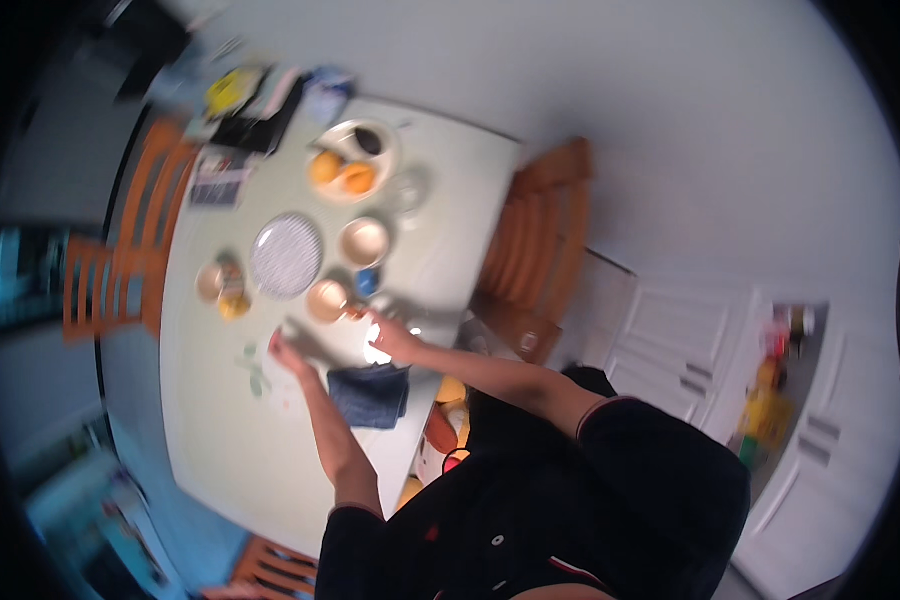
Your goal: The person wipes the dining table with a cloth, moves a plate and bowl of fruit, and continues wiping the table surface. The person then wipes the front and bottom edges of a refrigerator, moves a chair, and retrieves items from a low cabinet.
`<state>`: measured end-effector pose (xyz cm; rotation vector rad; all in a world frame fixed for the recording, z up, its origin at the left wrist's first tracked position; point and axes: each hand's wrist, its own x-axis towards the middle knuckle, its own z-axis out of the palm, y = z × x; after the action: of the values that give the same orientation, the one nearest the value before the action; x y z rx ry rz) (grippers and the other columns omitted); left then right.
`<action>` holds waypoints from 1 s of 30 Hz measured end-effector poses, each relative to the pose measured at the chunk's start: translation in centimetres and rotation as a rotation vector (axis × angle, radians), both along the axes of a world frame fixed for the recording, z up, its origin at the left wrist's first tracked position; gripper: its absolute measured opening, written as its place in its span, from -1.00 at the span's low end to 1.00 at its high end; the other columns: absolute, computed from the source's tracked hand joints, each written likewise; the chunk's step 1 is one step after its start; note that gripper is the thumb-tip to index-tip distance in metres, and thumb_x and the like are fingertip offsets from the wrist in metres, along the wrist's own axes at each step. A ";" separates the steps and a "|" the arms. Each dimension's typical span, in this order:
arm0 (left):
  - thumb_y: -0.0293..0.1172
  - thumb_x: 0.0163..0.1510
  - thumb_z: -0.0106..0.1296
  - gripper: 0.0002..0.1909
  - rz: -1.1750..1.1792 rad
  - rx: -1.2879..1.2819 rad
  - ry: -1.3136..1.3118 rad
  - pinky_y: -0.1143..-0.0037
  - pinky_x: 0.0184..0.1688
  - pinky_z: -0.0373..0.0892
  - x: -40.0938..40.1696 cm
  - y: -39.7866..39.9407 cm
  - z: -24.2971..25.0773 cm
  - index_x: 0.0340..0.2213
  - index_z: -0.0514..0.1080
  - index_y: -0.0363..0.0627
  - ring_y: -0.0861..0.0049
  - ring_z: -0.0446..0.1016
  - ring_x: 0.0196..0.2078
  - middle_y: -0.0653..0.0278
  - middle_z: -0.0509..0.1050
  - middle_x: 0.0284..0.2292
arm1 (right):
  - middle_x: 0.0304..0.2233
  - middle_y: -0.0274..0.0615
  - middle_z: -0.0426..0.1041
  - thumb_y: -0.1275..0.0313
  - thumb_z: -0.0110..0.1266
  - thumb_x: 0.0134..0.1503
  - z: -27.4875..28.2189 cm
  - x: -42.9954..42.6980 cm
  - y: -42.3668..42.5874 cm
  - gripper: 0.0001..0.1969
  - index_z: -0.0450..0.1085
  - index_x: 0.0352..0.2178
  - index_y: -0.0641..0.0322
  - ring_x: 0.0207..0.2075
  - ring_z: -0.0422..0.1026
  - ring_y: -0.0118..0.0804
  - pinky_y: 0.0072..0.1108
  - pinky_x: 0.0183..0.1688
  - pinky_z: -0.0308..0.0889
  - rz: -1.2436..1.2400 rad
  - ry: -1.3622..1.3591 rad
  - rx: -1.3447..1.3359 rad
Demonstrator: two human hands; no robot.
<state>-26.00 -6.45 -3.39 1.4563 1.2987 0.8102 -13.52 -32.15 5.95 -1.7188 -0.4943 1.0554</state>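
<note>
My left hand point(291, 355) hovers over or rests on the pale table, left of a folded dark blue cloth point(369, 396). Its fingers reach forward, blurred, and I see nothing in them. My right hand point(396, 340) is beyond the cloth, above a bright glare on the tabletop. Its fingertips point at a beige cup point(327, 301); blur hides whether they touch it or hold something small. Behind that cup are a small blue object point(367, 282) and a second beige cup or bowl point(364, 242). A round plate with a fine grey pattern point(286, 256) lies to their left.
A plate point(381, 171) holds orange fruit and a dark item, with a clear glass point(408, 192) beside it. Another beige cup point(211, 283) stands near a yellow object point(234, 306) at left. Wooden chairs point(544, 232) flank the table point(225, 442). Bags and papers crowd its far end.
</note>
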 end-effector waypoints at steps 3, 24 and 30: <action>-0.19 0.19 -0.01 -0.62 -0.162 0.127 0.179 0.34 0.00 0.29 4.6 -5.0 4.7 -0.13 0.40 -0.27 0.31 0.35 -0.11 0.11 0.40 -0.16 | -0.47 0.10 0.49 0.46 -0.02 0.04 5.3 0.2 -8.2 -0.32 -0.03 0.20 0.36 -0.42 0.50 0.03 -0.27 -0.32 0.37 -0.001 -0.083 0.020; -0.44 0.00 0.16 -0.55 -1.806 0.346 -0.575 0.42 -0.13 0.29 23.0 -87.0 32.4 -0.07 0.31 -0.26 0.34 0.31 -0.14 0.12 0.33 -0.19 | -0.36 -0.16 0.46 0.47 0.16 0.01 9.0 -16.1 -86.1 -0.72 0.41 -0.19 0.23 -0.49 0.46 -0.34 -0.48 -0.36 0.37 -2.188 -0.697 -0.798; -0.35 -0.09 0.27 -0.37 -2.149 0.366 -0.735 0.22 0.02 0.32 25.0 -116.4 19.7 0.00 0.25 -0.17 -0.04 0.29 0.05 -0.10 0.26 -0.02 | -0.26 -0.19 0.46 0.36 0.25 0.02 -1.5 -10.7 -101.6 -0.66 0.41 -0.16 0.19 -0.39 0.47 -0.34 -0.51 -0.28 0.38 -2.136 -0.923 -0.957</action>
<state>-1.04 -122.87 16.32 1.5956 -1.1467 -0.0719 -24.21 -133.73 4.47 -2.0385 1.3966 -1.2717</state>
